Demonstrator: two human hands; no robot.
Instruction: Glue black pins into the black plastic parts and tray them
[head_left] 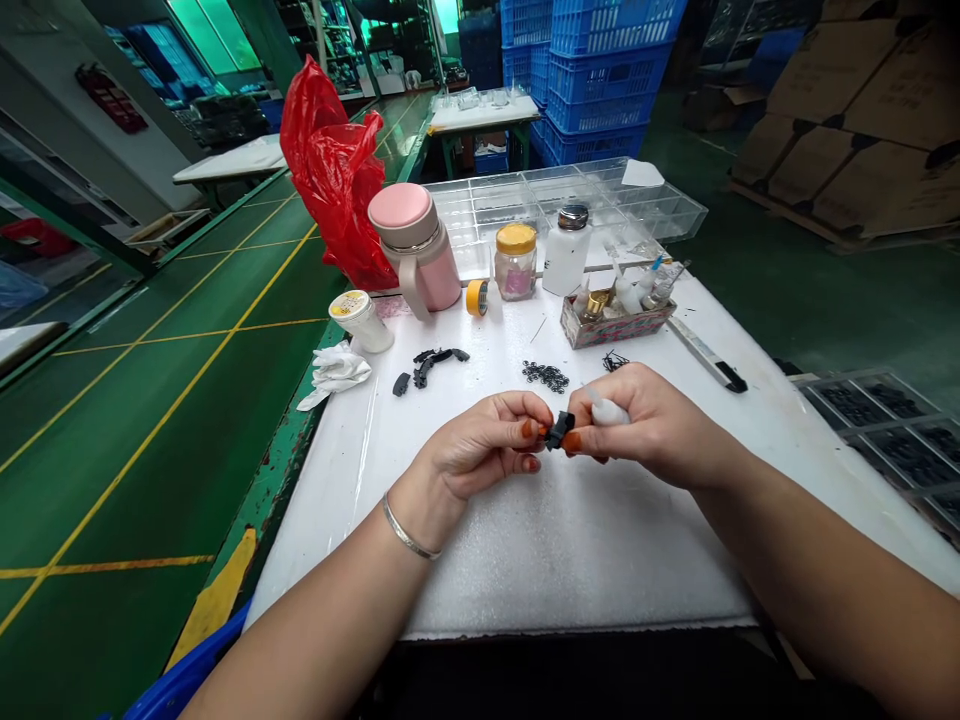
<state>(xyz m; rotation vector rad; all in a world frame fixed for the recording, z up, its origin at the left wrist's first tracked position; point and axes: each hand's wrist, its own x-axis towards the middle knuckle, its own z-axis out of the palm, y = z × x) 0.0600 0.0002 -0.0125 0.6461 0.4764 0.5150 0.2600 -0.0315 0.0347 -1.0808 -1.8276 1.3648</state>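
Note:
My left hand pinches a small black part above the white tabletop. On its other side, my right hand has thumb and fingertips on the same part, and a small white bottle is also tucked in its fingers. Just beyond my hands lies a pile of small black rings. Some thin black pieces are near my right hand. Farther left, several black curved parts rest on the white surface.
A white glove, white tub, pink mug, yellow tape roll, jar and white bottle stand beyond. A box of small bottles and a cutter knife are at right.

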